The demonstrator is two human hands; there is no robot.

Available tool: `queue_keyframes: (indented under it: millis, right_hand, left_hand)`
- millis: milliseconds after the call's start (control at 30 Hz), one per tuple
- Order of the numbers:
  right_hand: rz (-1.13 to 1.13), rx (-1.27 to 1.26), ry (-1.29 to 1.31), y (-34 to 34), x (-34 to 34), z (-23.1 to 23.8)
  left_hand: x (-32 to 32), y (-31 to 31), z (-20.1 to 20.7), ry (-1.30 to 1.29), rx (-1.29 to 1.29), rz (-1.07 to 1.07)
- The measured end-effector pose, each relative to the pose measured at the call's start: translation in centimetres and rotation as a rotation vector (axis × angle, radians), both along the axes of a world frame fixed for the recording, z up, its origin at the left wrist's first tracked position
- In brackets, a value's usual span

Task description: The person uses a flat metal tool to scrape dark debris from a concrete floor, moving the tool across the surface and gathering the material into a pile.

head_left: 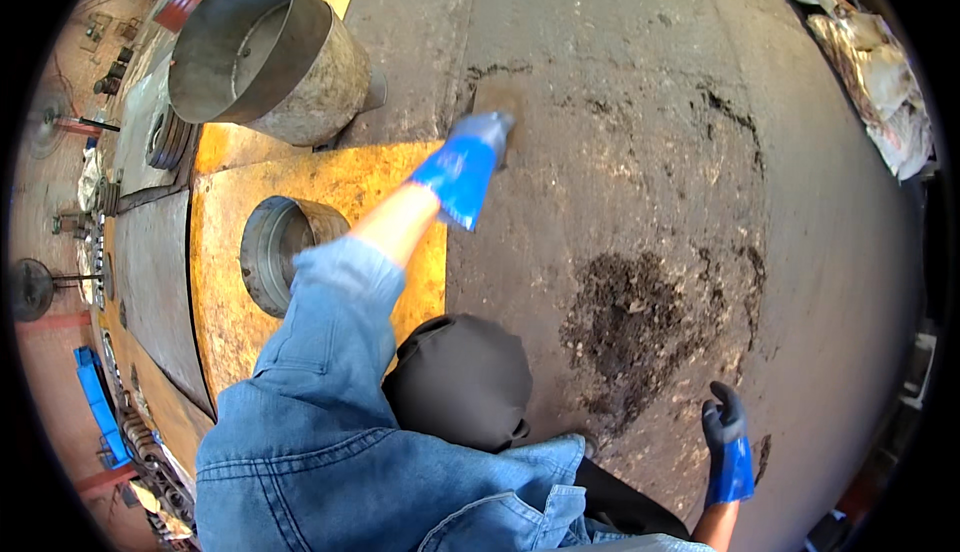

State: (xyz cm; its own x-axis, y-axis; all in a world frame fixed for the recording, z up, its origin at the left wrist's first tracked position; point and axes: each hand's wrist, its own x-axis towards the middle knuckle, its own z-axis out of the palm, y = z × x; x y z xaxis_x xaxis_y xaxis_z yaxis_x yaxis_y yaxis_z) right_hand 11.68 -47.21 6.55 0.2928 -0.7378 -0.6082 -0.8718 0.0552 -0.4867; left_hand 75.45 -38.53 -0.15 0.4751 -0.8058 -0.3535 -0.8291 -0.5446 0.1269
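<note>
My left hand (474, 157), in a blue glove with a grey palm, stretches far forward over the dirty floor plate (560, 182). Motion smears its fingers, and a brownish blur beside them is too indistinct to name. At the lower right, my right hand (729, 442) wears a matching glove. Its fingers are apart and loosely bent, with nothing visible in them. To its left, a pile of dark, crumbly dirt (630, 322) is spread on the plate. Loose dark crumbs lie in streaks farther off.
A large metal drum (345, 92) with a wide mouth stands at the far left. Nearer is a smaller metal can (268, 262) on a yellow plate (220, 322). My bent, dark-clad knee (460, 382) is between my arms. Crumpled sacks (875, 72) lie far right.
</note>
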Motion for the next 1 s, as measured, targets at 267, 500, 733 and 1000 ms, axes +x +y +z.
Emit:
queue_keyframes:
  millis: [267,500,733,1000]
  right_hand:
    - [0.137,-0.066,-0.009,0.9,0.6,-0.9]
    - [0.107,-0.111,-0.089,1.2,-1.5,-3.0]
    - [0.086,-0.145,-0.094,0.8,1.4,-0.2]
    - [0.092,0.018,0.034,1.7,6.5,4.3]
  left_hand:
    - [5.2,-1.5,-0.8,0.146,-0.049,0.006]
    - [8.2,-2.1,-6.4,0.164,-0.197,-0.021]
    - [4.0,-2.2,-2.9,-0.039,-0.016,-0.162]
    - [7.7,-6.5,-0.2,0.155,-0.099,-0.085]
